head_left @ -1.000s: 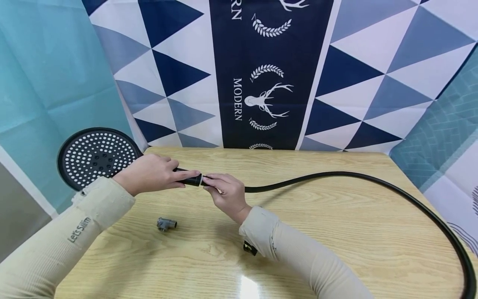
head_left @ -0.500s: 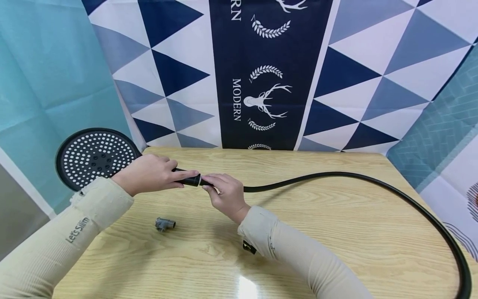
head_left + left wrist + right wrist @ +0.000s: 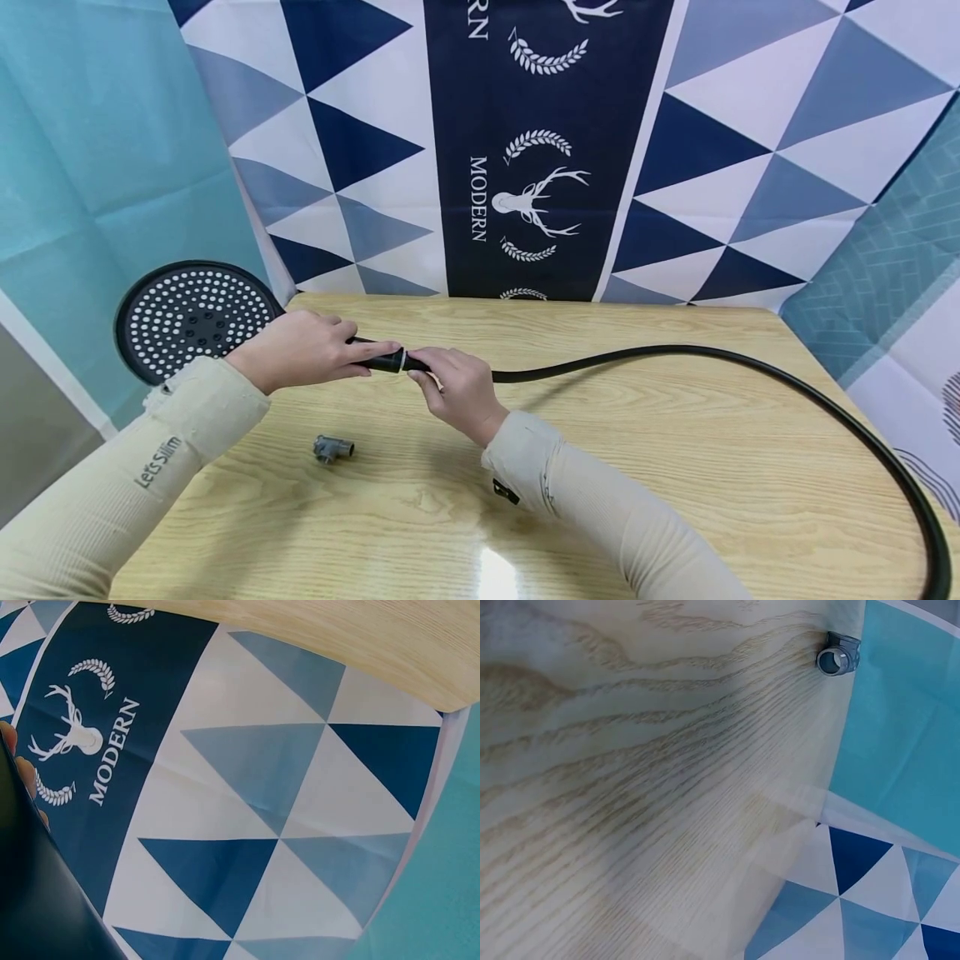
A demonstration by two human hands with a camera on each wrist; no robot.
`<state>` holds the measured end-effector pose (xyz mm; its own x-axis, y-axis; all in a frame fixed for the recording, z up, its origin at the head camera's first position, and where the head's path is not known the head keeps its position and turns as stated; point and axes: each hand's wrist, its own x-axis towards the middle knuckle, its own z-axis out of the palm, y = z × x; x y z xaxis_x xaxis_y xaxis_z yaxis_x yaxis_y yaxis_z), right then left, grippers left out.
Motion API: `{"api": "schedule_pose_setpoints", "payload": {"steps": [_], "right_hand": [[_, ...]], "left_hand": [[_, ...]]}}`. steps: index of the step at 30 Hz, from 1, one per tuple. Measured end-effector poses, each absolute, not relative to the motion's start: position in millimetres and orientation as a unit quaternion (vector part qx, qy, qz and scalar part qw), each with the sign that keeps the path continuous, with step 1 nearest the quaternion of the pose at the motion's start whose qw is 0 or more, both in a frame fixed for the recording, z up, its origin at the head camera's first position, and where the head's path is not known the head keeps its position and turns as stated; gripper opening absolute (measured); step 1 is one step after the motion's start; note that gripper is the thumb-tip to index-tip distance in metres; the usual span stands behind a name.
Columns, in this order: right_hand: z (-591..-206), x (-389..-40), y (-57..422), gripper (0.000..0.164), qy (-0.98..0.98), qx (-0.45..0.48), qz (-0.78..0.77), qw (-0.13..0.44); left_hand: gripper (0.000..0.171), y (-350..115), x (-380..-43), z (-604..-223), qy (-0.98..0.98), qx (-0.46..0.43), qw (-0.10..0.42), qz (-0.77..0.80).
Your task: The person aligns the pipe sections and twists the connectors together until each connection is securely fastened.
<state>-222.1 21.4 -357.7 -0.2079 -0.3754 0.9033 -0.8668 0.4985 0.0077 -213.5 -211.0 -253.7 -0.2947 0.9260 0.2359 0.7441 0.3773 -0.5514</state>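
Being held over the table [image 3: 405,529] are the hose [image 3: 675,349], curving rightward, and, left of it, the shower head [image 3: 197,321], its long axis slanting down rightward to the handle [image 3: 386,361], gripped respectively by the right hand [image 3: 461,392] and the left hand [image 3: 303,350].

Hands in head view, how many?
2: left hand grips the shower head by its handle; right hand holds the hose near the handle's end. No other hand shows.

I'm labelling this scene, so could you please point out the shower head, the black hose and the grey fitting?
Shower head [image 3: 197,319]: head view, on its dotted face.
Black hose [image 3: 678,349]: head view, on its arched stretch.
Grey fitting [image 3: 330,449]: head view, on its body.
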Motion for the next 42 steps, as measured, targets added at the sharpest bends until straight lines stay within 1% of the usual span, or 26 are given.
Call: {"api": "schedule_pose_setpoints", "payload": {"steps": [2,4,6,8,11,18,27,35,42], "right_hand": [[-358.1,-222.8,21.7,0.022,-0.730,0.427,0.263,0.464],[-358.1,-223.0,21.6,0.019,-0.728,0.431,0.260,0.465],[-357.9,-223.0,21.2,0.024,-0.725,0.434,0.258,0.468],[-357.9,-222.9,20.7,0.032,-0.722,0.436,0.258,0.471],[-357.9,-222.7,19.9,0.037,-0.718,0.439,0.261,0.473],[-357.3,-221.7,18.7,0.037,-0.717,0.442,0.264,0.470],[-357.1,-222.2,19.6,0.039,-0.723,0.439,0.277,0.457],[-355.7,-221.7,19.8,0.042,-0.720,0.441,0.295,0.448],[-354.3,-221.1,20.8,0.045,-0.730,0.435,0.305,0.431]], "left_hand": [[0.040,-211.2,-213.6,-253.9,-0.785,-0.533,0.269,0.166],[0.049,-211.2,-213.6,-254.6,-0.783,-0.536,0.273,0.160],[0.059,-211.2,-213.6,-255.5,-0.781,-0.537,0.278,0.154],[0.061,-211.4,-213.4,-256.6,-0.780,-0.538,0.282,0.150],[0.061,-212.0,-213.3,-257.9,-0.781,-0.538,0.282,0.145],[0.060,-214.4,-212.4,-258.3,-0.787,-0.538,0.269,0.141],[0.065,-214.6,-213.3,-259.0,-0.787,-0.535,0.272,0.146],[0.061,-213.8,-212.4,-258.4,-0.780,-0.539,0.281,0.148],[0.061,-212.1,-212.3,-254.1,-0.780,-0.538,0.272,0.168]]}}
